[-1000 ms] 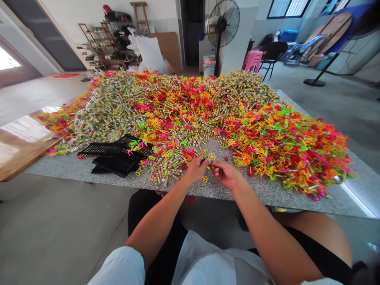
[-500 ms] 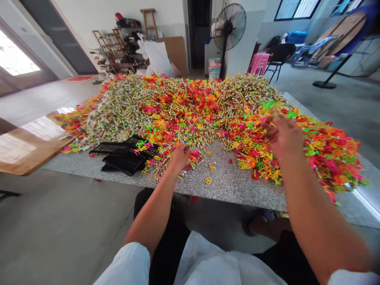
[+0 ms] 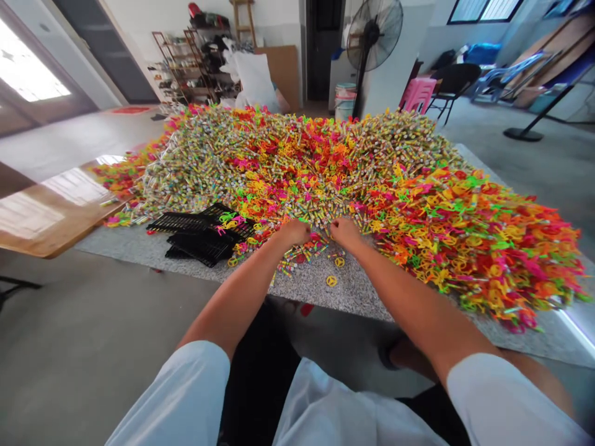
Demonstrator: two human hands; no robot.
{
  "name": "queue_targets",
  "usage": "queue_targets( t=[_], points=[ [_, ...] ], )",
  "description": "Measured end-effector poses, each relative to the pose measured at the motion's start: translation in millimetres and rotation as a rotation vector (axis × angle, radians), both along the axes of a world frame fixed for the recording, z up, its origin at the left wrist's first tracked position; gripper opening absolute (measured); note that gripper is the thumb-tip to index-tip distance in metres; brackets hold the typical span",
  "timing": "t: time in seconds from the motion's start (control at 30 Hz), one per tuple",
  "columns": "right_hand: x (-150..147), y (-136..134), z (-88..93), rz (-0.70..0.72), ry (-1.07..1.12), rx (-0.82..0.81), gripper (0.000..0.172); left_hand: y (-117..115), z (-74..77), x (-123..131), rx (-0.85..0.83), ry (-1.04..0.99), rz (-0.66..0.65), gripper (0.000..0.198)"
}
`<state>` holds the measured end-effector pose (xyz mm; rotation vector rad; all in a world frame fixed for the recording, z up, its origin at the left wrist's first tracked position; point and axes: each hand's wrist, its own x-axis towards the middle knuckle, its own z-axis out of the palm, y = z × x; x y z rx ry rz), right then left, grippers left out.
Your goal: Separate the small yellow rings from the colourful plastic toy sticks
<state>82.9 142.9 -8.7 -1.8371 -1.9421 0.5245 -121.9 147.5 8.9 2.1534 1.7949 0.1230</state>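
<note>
My left hand (image 3: 296, 232) is closed in front of the heap, its fingers pinched together over a loose scatter of small pieces. Facing it across a small gap is my right hand (image 3: 344, 234), closed too. Anything in either pinch is too small or hidden to make out. Beneath and between them lie short striped tubes with pale ends (image 3: 286, 266) and bright plastic bits. Two yellow three-spoked rings (image 3: 331, 281) rest on the speckled grey tabletop (image 3: 307, 288) nearer to me. Left of my left hand lie stacked black slotted trays (image 3: 199, 244), with green and pink pieces on them.
A wide heap of striped tubes (image 3: 199, 155) spans the table's back. Red, orange, yellow and green plastic pieces (image 3: 488, 235) are piled on the right. A wooden table (image 3: 28, 229) adjoins at left. Beyond stand a fan (image 3: 372, 34), pink stools (image 3: 418, 94) and a shelf rack (image 3: 181, 62).
My right hand has come from above the coloured pile on the right to beside my left hand, and its fingers have closed. My left hand stays near its place. The view has shifted slightly.
</note>
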Motion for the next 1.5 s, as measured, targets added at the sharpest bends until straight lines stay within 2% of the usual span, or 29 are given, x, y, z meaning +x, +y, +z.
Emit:
queue_targets(
  t=[0.07,0.13,0.27,0.33,0.4,0.5,0.57,0.63,0.73,0.83,1.0,1.1,1.23,1.4,1.5],
  points=[
    [-14,11,0.8,-0.008,-0.146,-0.049,0.030,3,-2.8,-4,0.021,-0.132,0.033,0.028],
    [-23,16,-0.8,-0.018,-0.198,-0.094,0.036,3,-7.2,-10,0.080,-0.264,0.065,0.032],
    [-29,13,-7.4,-0.041,-0.201,-0.097,0.038,-3,-11.8,-21,0.185,-0.442,0.189,0.032],
    [-26,8,-7.0,-0.071,-0.159,-0.053,0.034,-8,-9.1,-20,0.228,-0.635,0.290,0.036],
    [-21,1,-2.6,-0.099,-0.040,0.064,0.030,-16,-4.0,-14,0.206,-0.923,0.355,0.043],
    [-10,-17,8.2,-0.091,0.297,0.253,0.027,-32,3.0,-1,0.022,-1.349,0.364,0.047],
    [-3,-34,15.2,-0.044,0.524,0.275,0.027,-43,4.8,7,-0.121,-1.553,0.351,0.046],
    [2,-53,20.4,0.022,0.685,0.207,0.025,-52,4.3,14,-0.231,-1.667,0.337,0.043],
    [6,-77,23.6,0.092,0.828,0.059,0.021,-60,1.3,23,-0.296,-1.691,0.304,0.038],
    [5,-89,22.8,0.079,0.899,-0.017,0.022,-65,-1.0,30,-0.283,-1.665,0.251,0.038],
    [4,-93,22.3,-0.001,0.946,-0.048,0.027,-71,-1.3,40,-0.220,-1.572,0.174,0.039],
    [6,-96,25.1,-0.011,0.902,-0.003,0.028,-72,-1.2,43,-0.168,-1.555,0.171,0.041],
    [9,-101,25.8,-0.064,0.900,0.079,0.029,-73,-2.6,46,-0.198,-1.613,0.211,0.043],
    [5,-106,19.9,-0.035,1.032,-0.064,0.033,-74,-8.6,53,-0.194,-1.657,0.227,0.042],
    [4,-107,17.5,-0.040,1.074,-0.078,0.034,-76,-11.4,58,-0.195,-1.679,0.239,0.042]
  ],
)
